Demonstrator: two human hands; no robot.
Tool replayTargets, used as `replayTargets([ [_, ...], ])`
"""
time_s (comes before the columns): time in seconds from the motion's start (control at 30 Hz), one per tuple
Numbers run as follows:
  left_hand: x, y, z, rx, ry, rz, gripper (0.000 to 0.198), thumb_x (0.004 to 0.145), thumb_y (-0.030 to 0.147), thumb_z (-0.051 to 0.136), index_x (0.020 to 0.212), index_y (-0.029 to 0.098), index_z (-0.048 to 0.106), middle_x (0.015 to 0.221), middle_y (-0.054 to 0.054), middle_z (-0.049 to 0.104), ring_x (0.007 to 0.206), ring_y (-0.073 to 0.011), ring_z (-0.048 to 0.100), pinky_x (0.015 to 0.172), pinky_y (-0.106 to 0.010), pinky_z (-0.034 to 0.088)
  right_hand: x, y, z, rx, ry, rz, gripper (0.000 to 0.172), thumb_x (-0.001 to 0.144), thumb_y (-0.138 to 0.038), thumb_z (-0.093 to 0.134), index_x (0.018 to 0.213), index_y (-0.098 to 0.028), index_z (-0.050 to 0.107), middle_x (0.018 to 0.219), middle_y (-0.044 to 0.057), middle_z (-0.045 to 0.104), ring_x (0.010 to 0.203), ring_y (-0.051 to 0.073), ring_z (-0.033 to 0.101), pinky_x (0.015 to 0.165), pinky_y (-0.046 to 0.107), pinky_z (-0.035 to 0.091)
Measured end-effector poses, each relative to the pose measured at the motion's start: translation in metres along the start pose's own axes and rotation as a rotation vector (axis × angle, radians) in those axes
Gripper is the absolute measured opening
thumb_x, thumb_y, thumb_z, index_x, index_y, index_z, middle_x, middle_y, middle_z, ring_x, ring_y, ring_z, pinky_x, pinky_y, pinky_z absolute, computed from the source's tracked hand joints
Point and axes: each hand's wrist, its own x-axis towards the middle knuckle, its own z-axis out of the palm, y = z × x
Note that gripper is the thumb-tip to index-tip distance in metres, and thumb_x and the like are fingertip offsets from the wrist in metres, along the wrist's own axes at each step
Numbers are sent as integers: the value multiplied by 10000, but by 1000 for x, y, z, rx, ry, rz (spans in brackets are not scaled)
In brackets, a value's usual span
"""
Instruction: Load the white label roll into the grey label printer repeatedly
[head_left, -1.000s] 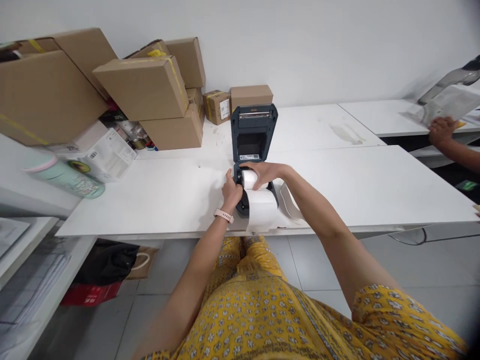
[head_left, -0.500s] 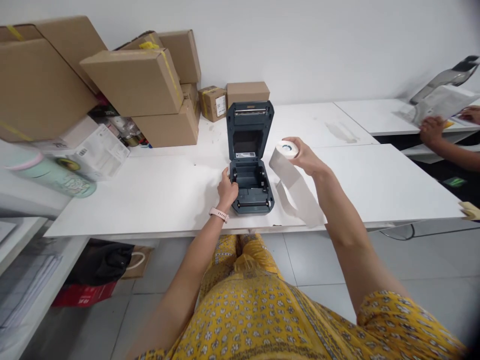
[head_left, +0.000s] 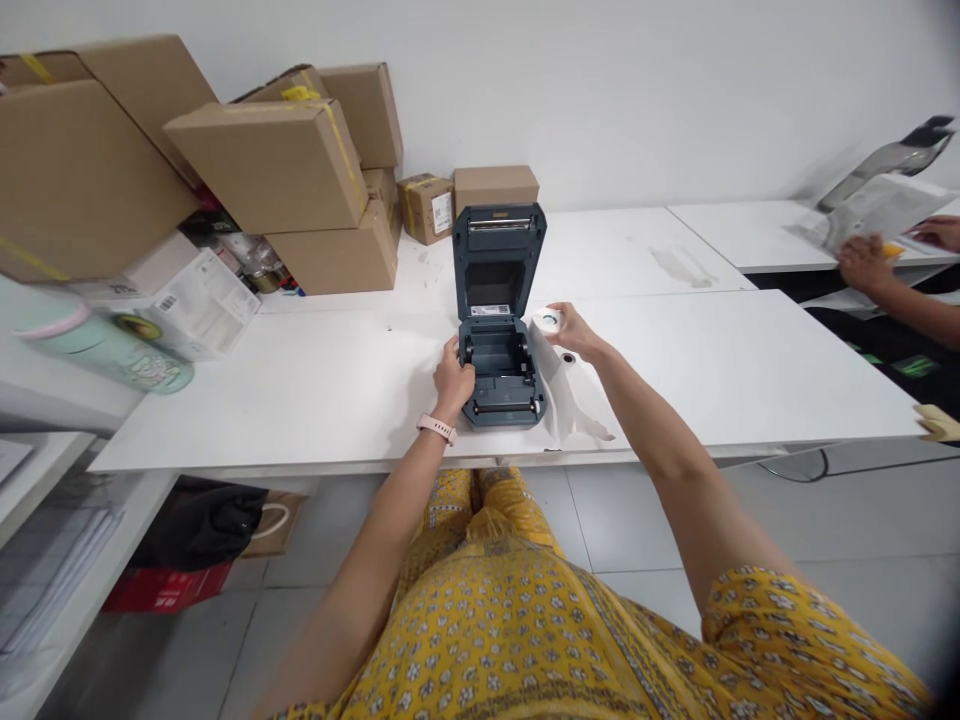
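Roll (head_left: 546,321) lowered beside printer (head_left: 496,342): right hand (head_left: 576,333) cups it, left hand (head_left: 453,382) grips printer's side. Setting-down, seemingly; release wants care.

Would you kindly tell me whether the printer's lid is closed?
No, the lid stands raised above the open printer.

- our own hands: two, left hand (head_left: 454,385) plus right hand (head_left: 574,328)
- printer (head_left: 487,392): we get one
- paper roll (head_left: 545,322): one
- wristband (head_left: 437,429): one
- bottle (head_left: 124,345): one
- cardboard boxes (head_left: 262,170): we make it at least nine; overlap at left hides the exact number
- white carton (head_left: 199,305) with print: one
- bags under the table: three we can split, black bag (head_left: 202,525), red bag (head_left: 165,590), brown bag (head_left: 279,530)
- co-worker's hands (head_left: 866,262): we see two
- small round black piece (head_left: 568,358): one, too small for us to name
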Motion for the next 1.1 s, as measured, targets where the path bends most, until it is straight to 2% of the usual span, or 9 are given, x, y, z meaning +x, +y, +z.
replayTargets([
  [0.1, 0, -1, 1, -1, 3, 13, 719, 807, 54, 569, 1506, 208, 504, 1389, -102, 718, 1271, -322, 673, 1107, -458, 454, -4, 2, -2, -2, -44, 14, 854, 517, -260, 830, 1306, -208, 506, 1146, 89, 672, 1042, 284, 639, 865, 433, 579],
  [0.2, 1, -2, 1, 2, 13, 17, 709, 807, 57, 566, 1494, 219, 511, 1376, -89, 726, 1268, -314, 677, 1113, -460, 452, -14, 8, -20, 71, -103, 10, 876, 573, -322, 877, 1377, -231, 541, 1251, 118, 703, 1158, 308, 653, 987, 484, 555],
  [0.33, 2, -4, 2, -9, 22, 15, 701, 802, 57, 569, 1477, 242, 527, 1364, -74, 735, 1260, -306, 684, 1115, -462, 462, -43, 32, -46, 294, -79, -26, 682, 686, -427, 858, 1309, -252, 644, 1368, 138, 703, 1302, 303, 638, 1147, 517, 455],
  [0.4, 2, -4, 2, -4, 18, 26, 694, 808, 57, 562, 1477, 237, 527, 1349, -75, 741, 1265, -302, 682, 1119, -461, 465, -59, 46, -46, 303, -75, -12, 624, 664, -431, 868, 1230, -241, 689, 1322, 133, 731, 1259, 294, 666, 1126, 513, 471],
  [0.53, 3, -4, 3, 21, 26, 29, 692, 812, 59, 555, 1480, 237, 522, 1370, -68, 731, 1279, -289, 676, 1140, -455, 456, -81, 54, -23, 261, -169, 33, 602, 583, -384, 897, 1136, -220, 723, 1193, 84, 771, 1042, 249, 714, 950, 431, 565],
  [0.67, 1, -3, 2, 13, 16, 20, 695, 822, 66, 547, 1496, 234, 510, 1381, -64, 727, 1270, -277, 682, 1135, -440, 468, -86, 39, -19, 331, -112, 20, 566, 617, -548, 866, 1047, -212, 715, 1005, 76, 780, 907, 263, 726, 805, 415, 592],
  [0.83, 1, -3, 2, 3, -1, 16, 701, 824, 79, 555, 1503, 246, 502, 1389, -64, 723, 1280, -281, 678, 1125, -442, 478, -92, -19, -46, 547, -34, -213, 603, 774, -725, 725, 1190, -294, 656, 1045, 78, 773, 1029, 291, 737, 896, 443, 593],
  [0.93, 2, -5, 3, -17, 18, 17, 707, 805, 78, 580, 1489, 243, 518, 1400, -76, 715, 1310, -297, 660, 1132, -450, 467, -90, -69, -34, 267, -207, -370, 614, 805, -652, 760, 1279, -288, 617, 1202, 89, 754, 1109, 285, 722, 934, 418, 578],
  [1.1, 3, -7, 4, -73, 19, 20, 706, 776, 85, 603, 1459, 257, 547, 1392, -74, 719, 1314, -314, 652, 1123, -458, 458, -58, -113, 35, -648, -430, -503, 380, 898, -259, 669, 1269, -183, 693, 1292, 124, 749, 1155, 319, 707, 980, 403, 528],
])
